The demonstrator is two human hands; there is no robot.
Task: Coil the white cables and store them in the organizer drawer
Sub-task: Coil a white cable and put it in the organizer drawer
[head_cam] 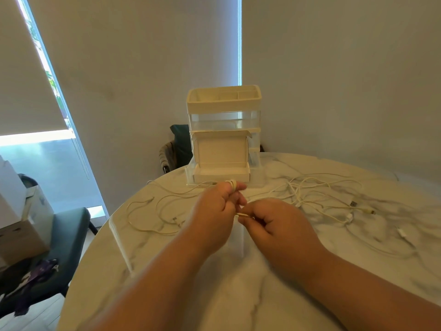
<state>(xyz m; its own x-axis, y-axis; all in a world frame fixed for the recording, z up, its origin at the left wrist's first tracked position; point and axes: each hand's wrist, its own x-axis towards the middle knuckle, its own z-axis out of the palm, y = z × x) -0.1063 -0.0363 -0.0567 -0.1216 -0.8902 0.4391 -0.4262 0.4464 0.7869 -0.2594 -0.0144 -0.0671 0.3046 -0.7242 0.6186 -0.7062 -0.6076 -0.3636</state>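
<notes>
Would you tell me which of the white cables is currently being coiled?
The cable looped round the left hand's finger, its tail pinched by the right hand; the other cables lie loose on the table.

Daylight from the window (47, 163) at left blows out white under the roller blind (28, 80); the rest is dim and warm. Wide-angle distortion bends the edges. Motion blur softens the left hand (212, 218), right hand (279, 225), white cable (232, 184) and marble table (238, 295).
</notes>
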